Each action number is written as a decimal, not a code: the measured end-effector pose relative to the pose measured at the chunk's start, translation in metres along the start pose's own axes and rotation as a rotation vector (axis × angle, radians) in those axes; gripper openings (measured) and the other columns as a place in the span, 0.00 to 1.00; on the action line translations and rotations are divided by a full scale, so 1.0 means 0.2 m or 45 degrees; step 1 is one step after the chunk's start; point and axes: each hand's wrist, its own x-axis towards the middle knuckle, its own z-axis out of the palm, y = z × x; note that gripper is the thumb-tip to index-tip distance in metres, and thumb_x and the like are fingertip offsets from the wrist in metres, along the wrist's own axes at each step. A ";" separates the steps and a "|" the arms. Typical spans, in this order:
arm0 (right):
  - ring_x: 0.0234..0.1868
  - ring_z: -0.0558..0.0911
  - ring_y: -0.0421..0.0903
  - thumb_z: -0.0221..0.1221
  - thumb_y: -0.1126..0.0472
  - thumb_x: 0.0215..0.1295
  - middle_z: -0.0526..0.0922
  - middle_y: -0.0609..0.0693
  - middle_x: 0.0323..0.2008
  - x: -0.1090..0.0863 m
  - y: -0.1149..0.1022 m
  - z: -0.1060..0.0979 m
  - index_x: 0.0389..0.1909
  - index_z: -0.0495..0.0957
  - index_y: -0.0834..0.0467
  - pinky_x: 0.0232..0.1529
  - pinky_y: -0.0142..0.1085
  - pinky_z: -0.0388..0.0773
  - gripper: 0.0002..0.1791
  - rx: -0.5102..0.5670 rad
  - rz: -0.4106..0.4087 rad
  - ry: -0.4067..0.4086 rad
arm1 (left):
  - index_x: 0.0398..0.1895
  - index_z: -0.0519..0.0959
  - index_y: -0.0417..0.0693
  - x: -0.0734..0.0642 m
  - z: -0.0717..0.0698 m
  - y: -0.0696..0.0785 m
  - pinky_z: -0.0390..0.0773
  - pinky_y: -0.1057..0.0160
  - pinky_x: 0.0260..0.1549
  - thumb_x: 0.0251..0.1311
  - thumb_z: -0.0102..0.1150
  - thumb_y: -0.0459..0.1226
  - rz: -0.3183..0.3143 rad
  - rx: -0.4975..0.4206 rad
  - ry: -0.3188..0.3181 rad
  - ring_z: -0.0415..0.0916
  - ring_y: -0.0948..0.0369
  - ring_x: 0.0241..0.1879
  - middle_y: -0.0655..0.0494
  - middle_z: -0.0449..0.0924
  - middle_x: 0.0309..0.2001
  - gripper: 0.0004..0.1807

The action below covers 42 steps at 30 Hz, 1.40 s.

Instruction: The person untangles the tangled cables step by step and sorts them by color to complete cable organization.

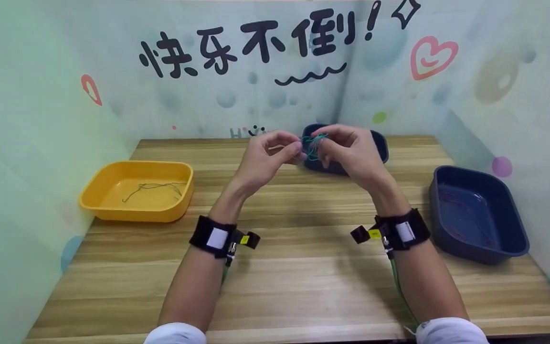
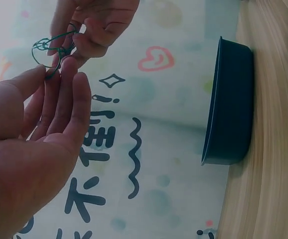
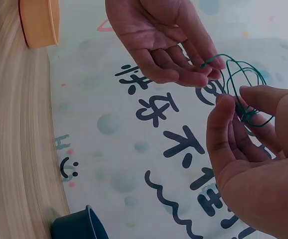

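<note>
A tangled green string [image 1: 314,149] is held up between the two hands above the table. My left hand [image 1: 270,155] pinches one end between thumb and fingertips; in the left wrist view that end of the string [image 2: 50,74] meets the thumb tip. My right hand [image 1: 351,153] pinches the looped bundle with thumb and fingers. Several loose loops of the string [image 3: 232,79] stick out above the right fingers in the right wrist view. Behind the hands, a dark blue bin [image 1: 381,145] is partly hidden by the right hand.
At the left, a yellow bin [image 1: 136,215] contains thin dark strings [image 1: 153,185]. Another dark blue bin [image 1: 482,258] at the right contains thin reddish strings [image 1: 461,203]. All stand on a wood-grain table [image 1: 294,286], with printed walls [image 1: 217,114] around its back and sides.
</note>
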 end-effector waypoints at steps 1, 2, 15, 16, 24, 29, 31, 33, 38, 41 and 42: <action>0.30 0.84 0.45 0.64 0.68 0.80 0.89 0.50 0.33 0.00 0.00 -0.01 0.53 0.89 0.64 0.33 0.35 0.86 0.09 0.018 0.003 -0.027 | 0.53 0.86 0.35 0.00 0.00 0.00 0.94 0.52 0.55 0.82 0.65 0.32 -0.012 -0.023 -0.001 0.92 0.57 0.45 0.46 0.90 0.45 0.07; 0.30 0.84 0.44 0.65 0.68 0.80 0.89 0.50 0.33 0.00 0.01 -0.02 0.53 0.89 0.64 0.33 0.35 0.86 0.08 0.035 0.006 -0.052 | 0.53 0.85 0.36 0.00 0.00 0.01 0.94 0.51 0.55 0.82 0.64 0.32 -0.028 -0.047 -0.002 0.91 0.57 0.45 0.47 0.89 0.45 0.07; 0.32 0.88 0.39 0.64 0.71 0.81 0.92 0.47 0.31 -0.01 0.02 -0.05 0.49 0.93 0.60 0.37 0.32 0.89 0.09 0.108 -0.088 -0.151 | 0.53 0.80 0.37 -0.01 -0.02 0.04 0.88 0.64 0.42 0.85 0.58 0.32 -0.081 -0.249 0.092 0.75 0.60 0.37 0.54 0.77 0.41 0.05; 0.32 0.88 0.39 0.65 0.71 0.81 0.92 0.46 0.31 -0.01 0.02 -0.05 0.49 0.93 0.62 0.37 0.31 0.89 0.08 0.102 -0.090 -0.137 | 0.53 0.82 0.38 -0.01 -0.02 0.04 0.87 0.64 0.42 0.85 0.59 0.31 -0.070 -0.228 0.109 0.75 0.60 0.37 0.56 0.78 0.41 0.05; 0.30 0.86 0.38 0.65 0.70 0.80 0.91 0.45 0.30 -0.01 0.03 -0.05 0.48 0.91 0.71 0.35 0.30 0.87 0.08 -0.014 -0.126 -0.125 | 0.42 0.90 0.48 -0.01 -0.04 0.05 0.88 0.67 0.44 0.82 0.61 0.27 -0.042 -0.369 0.209 0.80 0.63 0.38 0.57 0.83 0.39 0.11; 0.30 0.86 0.37 0.68 0.67 0.80 0.90 0.45 0.29 0.00 0.03 -0.06 0.46 0.93 0.63 0.35 0.31 0.88 0.06 -0.164 -0.121 -0.121 | 0.45 0.84 0.45 -0.01 -0.05 0.08 0.91 0.64 0.50 0.85 0.55 0.28 -0.081 -0.599 0.203 0.82 0.61 0.39 0.56 0.78 0.37 0.09; 0.30 0.85 0.38 0.68 0.67 0.80 0.89 0.45 0.29 0.00 0.03 -0.07 0.45 0.93 0.63 0.35 0.31 0.88 0.06 -0.199 -0.121 -0.111 | 0.46 0.81 0.43 -0.01 -0.05 0.08 0.91 0.64 0.50 0.86 0.53 0.29 -0.083 -0.647 0.196 0.82 0.60 0.39 0.55 0.80 0.39 0.08; 0.30 0.85 0.39 0.67 0.67 0.81 0.89 0.45 0.29 0.00 0.03 -0.07 0.45 0.93 0.63 0.36 0.31 0.88 0.07 -0.205 -0.123 -0.098 | 0.48 0.79 0.43 -0.01 -0.06 0.09 0.91 0.65 0.49 0.87 0.52 0.28 -0.078 -0.678 0.195 0.80 0.61 0.38 0.53 0.82 0.40 0.06; 0.31 0.85 0.39 0.66 0.69 0.81 0.90 0.44 0.30 0.00 0.03 -0.10 0.46 0.93 0.67 0.36 0.29 0.87 0.07 -0.204 -0.140 -0.085 | 0.56 0.78 0.42 -0.01 -0.08 0.10 0.90 0.67 0.45 0.86 0.51 0.27 -0.074 -0.716 0.249 0.78 0.63 0.35 0.52 0.87 0.43 0.07; 0.31 0.84 0.39 0.65 0.71 0.80 0.90 0.43 0.30 -0.01 0.03 -0.11 0.47 0.91 0.72 0.36 0.29 0.86 0.08 -0.200 -0.141 -0.071 | 0.65 0.79 0.36 -0.01 -0.10 0.11 0.90 0.68 0.42 0.87 0.52 0.28 -0.074 -0.665 0.290 0.77 0.64 0.32 0.54 0.86 0.40 0.12; 0.31 0.84 0.39 0.65 0.71 0.80 0.89 0.43 0.30 -0.01 0.03 -0.12 0.47 0.90 0.74 0.36 0.29 0.86 0.08 -0.198 -0.135 -0.058 | 0.67 0.79 0.35 -0.01 -0.10 0.12 0.90 0.68 0.41 0.87 0.53 0.29 -0.074 -0.641 0.301 0.77 0.64 0.32 0.54 0.85 0.39 0.14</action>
